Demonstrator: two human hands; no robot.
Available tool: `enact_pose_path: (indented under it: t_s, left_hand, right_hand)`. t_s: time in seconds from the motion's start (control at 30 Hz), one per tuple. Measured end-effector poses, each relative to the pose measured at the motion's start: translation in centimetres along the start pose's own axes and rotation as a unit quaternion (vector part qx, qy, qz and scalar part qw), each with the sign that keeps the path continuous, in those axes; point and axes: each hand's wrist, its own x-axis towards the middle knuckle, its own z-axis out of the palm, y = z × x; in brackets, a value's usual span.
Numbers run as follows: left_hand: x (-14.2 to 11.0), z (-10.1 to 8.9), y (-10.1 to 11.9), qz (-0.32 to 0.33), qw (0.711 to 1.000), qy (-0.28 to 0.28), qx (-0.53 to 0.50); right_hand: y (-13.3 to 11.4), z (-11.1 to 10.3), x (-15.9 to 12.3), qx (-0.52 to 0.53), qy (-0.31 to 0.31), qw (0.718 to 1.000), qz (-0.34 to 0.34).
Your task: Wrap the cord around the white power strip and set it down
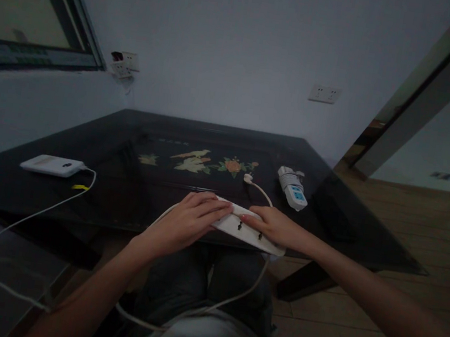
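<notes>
A long white power strip (250, 231) is held at a slant over the table's near edge, its sockets facing up. Over its left end lie the fingers of my left hand (197, 215), closed round it. My right hand (273, 225) grips the far side toward the right end, thumb on top. The strip's white cord (227, 301) hangs from the right end and loops across my lap. Beyond my right hand, a white plug (248, 178) rests on the table, its short length of cord running back behind that hand. The strip's underside is hidden.
On the dark table (119, 204) lie a second power strip (292, 189) with its cord wrapped round it, and a white box-like device (53, 165) with a cable (38, 212) trailing off left. Wall sockets (324, 94) are above the table. A window (42, 9) is at left.
</notes>
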Motion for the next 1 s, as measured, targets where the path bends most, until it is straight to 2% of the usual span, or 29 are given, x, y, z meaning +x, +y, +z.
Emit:
enact_pose_path:
  t_s: [0.13, 0.43, 0.63, 0.7, 0.8, 0.9, 1.0]
  left_hand:
    - [0.2, 0.0, -0.1, -0.007, 0.999, 0.035, 0.0]
    - [-0.5, 0.0, 0.2, -0.023, 0.998, 0.055, 0.016]
    - [-0.7, -0.8, 0.7, -0.043, 0.998, 0.048, 0.01]
    - [-0.8, -1.1, 0.8, -0.077, 0.995, 0.065, -0.002]
    - [-1.1, -1.3, 0.6, -0.198, 0.973, 0.105, -0.055]
    - [-1.4, -1.3, 0.3, -0.307, 0.929, 0.145, -0.147]
    - [-1.5, -1.2, 0.6, -0.363, 0.879, 0.184, -0.248]
  right_hand:
    - [0.2, -0.2, -0.4, 0.025, 0.02, 0.999, -0.016]
    - [0.0, 0.0, -0.6, 0.056, 0.003, 0.998, -0.018]
    - [-0.4, 0.3, -0.8, 0.082, 0.009, 0.997, -0.004]
    - [-0.4, 0.4, -1.0, 0.082, 0.027, 0.996, -0.002]
    - [-0.5, 0.1, -1.1, 0.077, 0.073, 0.994, 0.001]
    - [-0.5, -0.7, -1.1, 0.076, 0.118, 0.99, 0.006]
    - [-0.5, -1.6, -1.0, 0.076, 0.14, 0.987, 0.007]
